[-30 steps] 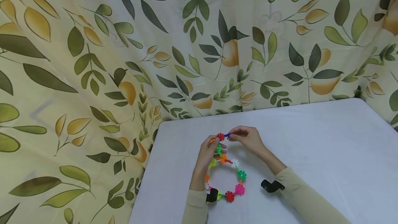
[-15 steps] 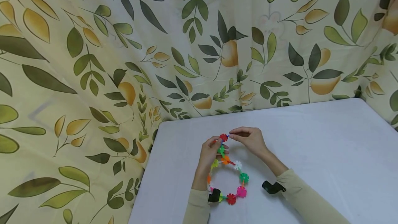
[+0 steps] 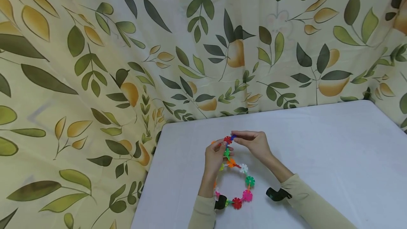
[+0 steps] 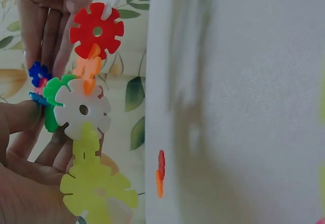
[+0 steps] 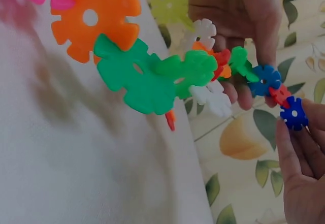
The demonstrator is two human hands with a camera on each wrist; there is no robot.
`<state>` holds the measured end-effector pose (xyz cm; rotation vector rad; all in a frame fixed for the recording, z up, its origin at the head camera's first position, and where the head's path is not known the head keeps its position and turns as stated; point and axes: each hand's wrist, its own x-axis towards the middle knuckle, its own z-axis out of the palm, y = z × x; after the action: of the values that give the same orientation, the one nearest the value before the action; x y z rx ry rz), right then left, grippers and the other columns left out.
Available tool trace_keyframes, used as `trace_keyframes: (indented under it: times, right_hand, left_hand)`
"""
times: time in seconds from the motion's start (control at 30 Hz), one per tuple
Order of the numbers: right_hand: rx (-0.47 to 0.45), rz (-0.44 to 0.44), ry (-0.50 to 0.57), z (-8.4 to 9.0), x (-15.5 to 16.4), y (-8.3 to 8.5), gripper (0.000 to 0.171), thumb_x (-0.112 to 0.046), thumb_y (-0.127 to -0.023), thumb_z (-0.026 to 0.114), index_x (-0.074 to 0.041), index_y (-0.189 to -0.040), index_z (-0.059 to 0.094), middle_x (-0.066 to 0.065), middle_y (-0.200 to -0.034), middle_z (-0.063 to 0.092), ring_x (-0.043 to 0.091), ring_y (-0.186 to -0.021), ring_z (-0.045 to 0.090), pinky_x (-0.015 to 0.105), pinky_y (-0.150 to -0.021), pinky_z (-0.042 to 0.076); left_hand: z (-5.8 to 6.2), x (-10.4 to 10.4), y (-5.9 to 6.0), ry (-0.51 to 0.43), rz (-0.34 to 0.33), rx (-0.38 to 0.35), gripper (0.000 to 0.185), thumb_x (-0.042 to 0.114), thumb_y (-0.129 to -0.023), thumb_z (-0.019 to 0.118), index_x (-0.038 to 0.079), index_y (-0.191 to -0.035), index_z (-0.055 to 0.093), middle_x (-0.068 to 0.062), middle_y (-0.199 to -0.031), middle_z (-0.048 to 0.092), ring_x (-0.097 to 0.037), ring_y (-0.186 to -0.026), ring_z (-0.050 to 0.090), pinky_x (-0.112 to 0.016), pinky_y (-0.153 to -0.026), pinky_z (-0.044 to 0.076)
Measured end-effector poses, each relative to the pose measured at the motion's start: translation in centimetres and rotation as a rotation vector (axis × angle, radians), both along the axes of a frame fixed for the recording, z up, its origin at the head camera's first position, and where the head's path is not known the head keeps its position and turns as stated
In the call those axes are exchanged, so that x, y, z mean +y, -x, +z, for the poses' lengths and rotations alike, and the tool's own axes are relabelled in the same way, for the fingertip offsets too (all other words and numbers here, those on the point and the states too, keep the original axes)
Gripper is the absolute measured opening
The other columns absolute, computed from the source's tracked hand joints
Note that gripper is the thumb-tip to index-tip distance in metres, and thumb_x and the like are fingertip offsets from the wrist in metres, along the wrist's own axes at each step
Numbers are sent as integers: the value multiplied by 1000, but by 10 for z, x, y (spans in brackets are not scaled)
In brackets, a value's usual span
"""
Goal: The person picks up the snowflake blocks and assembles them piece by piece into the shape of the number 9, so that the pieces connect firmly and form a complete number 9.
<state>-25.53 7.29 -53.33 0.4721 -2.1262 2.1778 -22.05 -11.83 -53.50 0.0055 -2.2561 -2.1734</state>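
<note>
Several colourful slotted snowflake discs are joined into a ring, its red disc (image 3: 236, 203) nearest me, with a chain rising from its far side. My left hand (image 3: 214, 156) holds the chain, pinching a lighter blue disc (image 5: 264, 80) near its end; a red disc (image 5: 280, 96) follows it. Between thumb and fingers my right hand (image 3: 255, 145) pinches a dark blue disc (image 5: 294, 113), which overlaps the red disc's edge in the right wrist view. In the left wrist view, a white disc (image 4: 84, 109) and a yellow disc (image 4: 99, 191) pass in front of my left hand.
The ring and both hands are over a white table (image 3: 318, 158), with a leaf-patterned curtain (image 3: 203, 45) along its far and left sides. A small joined red and orange piece (image 4: 160, 174) shows near the table edge. Black wrist cameras (image 3: 278, 194) sit at both cuffs.
The left hand and disc ring have shifted slightly right. My right hand has moved a little left, and the dark blue disc has tilted against the red disc.
</note>
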Motion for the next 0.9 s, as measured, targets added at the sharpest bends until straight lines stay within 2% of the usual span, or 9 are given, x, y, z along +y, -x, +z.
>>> trace_keyframes:
  times: [0.3,0.57,0.9]
  right_hand:
    - [-68,50,-1,-2,-5,-2,26,-11,-94,79,-4,-118,79,12,-121,75,24,-115,72,25,-90,57]
    - [-92,61,-23,-10,-10,0,27,-18,-93,81,-6,-117,80,10,-120,76,22,-116,71,24,-90,57]
    - [-87,101,-32,-11,-10,2,28,-11,-92,81,-4,-119,78,12,-118,76,23,-112,73,26,-89,58]
  left_hand:
    - [-3,-5,-5,75,36,42,29,23,-105,64,7,-127,75,-11,-88,78,-32,-82,78,-34,-70,62]
    - [-6,-9,-8,37,62,9,27,20,-104,67,4,-123,76,-17,-87,77,-30,-79,78,-33,-67,62]
    - [-5,-19,-9,54,-5,20,27,21,-105,64,4,-123,75,-18,-89,78,-37,-82,78,-34,-66,62]
